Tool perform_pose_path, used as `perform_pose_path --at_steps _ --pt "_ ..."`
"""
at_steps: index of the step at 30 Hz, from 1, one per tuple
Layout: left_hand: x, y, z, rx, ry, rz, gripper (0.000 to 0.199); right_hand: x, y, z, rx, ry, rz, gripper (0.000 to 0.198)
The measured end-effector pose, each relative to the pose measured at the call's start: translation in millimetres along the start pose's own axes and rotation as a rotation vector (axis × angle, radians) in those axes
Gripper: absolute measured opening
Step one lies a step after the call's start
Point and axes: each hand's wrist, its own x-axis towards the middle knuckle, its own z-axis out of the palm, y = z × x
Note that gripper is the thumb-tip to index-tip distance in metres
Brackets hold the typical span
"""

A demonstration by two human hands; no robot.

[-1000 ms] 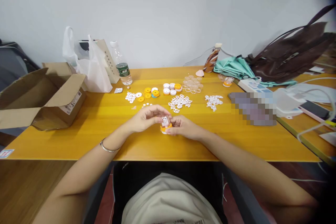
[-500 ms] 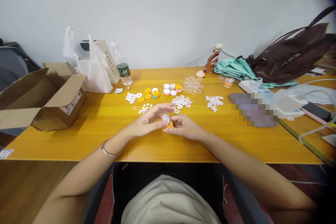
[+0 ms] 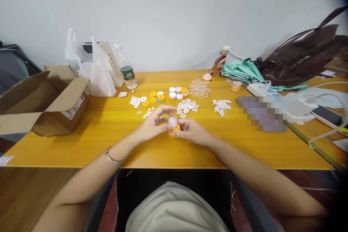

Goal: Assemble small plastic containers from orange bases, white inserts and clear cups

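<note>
Between my hands, above the table near its front edge, is a small clear-topped container [image 3: 173, 121] with a white openwork shape inside and an orange base. My right hand [image 3: 191, 130] grips the orange base between thumb and fingers. My left hand [image 3: 156, 125] curls around the clear top from the left, its thumb against the near side and its index finger arched above. Just beyond lie white openwork pieces [image 3: 187, 106], white and orange round bases [image 3: 178, 92], and clear domes [image 3: 199, 88]. Several small white discs [image 3: 148, 112] lie behind my left hand.
An opened cardboard box [image 3: 57, 112], a white plastic bag [image 3: 96, 74] and a water bottle [image 3: 127, 72] stand left. Right are a brown drink bottle [image 3: 219, 61], teal folded fabric [image 3: 241, 71], a similar clear-topped piece [image 3: 236, 86], a pixelated flat object [image 3: 262, 114] and a power strip [image 3: 262, 90].
The clear-topped container now stands more upright and shows more of its clear top. My left index finger has drawn back slightly to the left. My right hand keeps its grip.
</note>
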Motion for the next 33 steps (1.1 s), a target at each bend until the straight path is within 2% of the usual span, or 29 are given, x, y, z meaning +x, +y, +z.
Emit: perform_pose_path --at_steps 2,6,11,15,19,21,24,27,30,33 --pt "0.5 -1.9 -0.4 -0.043 0.013 -0.001 0.046 0.1 1.1 -0.2 -0.023 -0.008 -0.001 0.031" --pt "-0.1 -0.9 -3.2 -0.197 -0.181 -0.115 0.048 -0.1 2.5 -0.3 -0.029 -0.018 -0.020 0.030" --pt "0.3 -3.6 -1.6 -0.099 -0.038 -0.022 0.047 -0.5 0.0 -0.6 0.001 -0.007 -0.013 0.032" --pt "0.2 -6.8 0.3 -0.193 -0.151 -0.098 0.055 -0.7 0.0 -0.7 -0.009 -0.016 -0.027 0.030" --pt "-0.3 -7.4 1.6 -0.096 -0.049 -0.031 0.061 -0.5 0.6 -0.9 -0.013 -0.007 -0.007 0.030" --pt "-0.5 -6.3 2.1 -0.146 -0.083 -0.058 0.062 -0.2 0.5 -1.1 0.001 -0.004 -0.026 0.030" --pt "-0.5 -5.1 3.0 -0.244 -0.172 -0.105 0.057 -0.1 0.1 -1.1 0.001 -0.007 -0.027 0.029" --pt "-0.1 -5.4 3.1 -0.212 -0.118 -0.056 0.042 -0.4 -0.6 -0.7 -0.005 -0.014 -0.010 0.028" --pt "-0.4 -5.3 1.3 -0.144 -0.140 -0.105 0.027 -0.5 -1.0 -0.5 -0.003 -0.011 -0.015 0.028" --pt "-0.5 -6.3 0.3 -0.190 -0.186 -0.149 0.044 -0.1 -0.5 -1.3 -0.016 -0.014 -0.023 0.028"
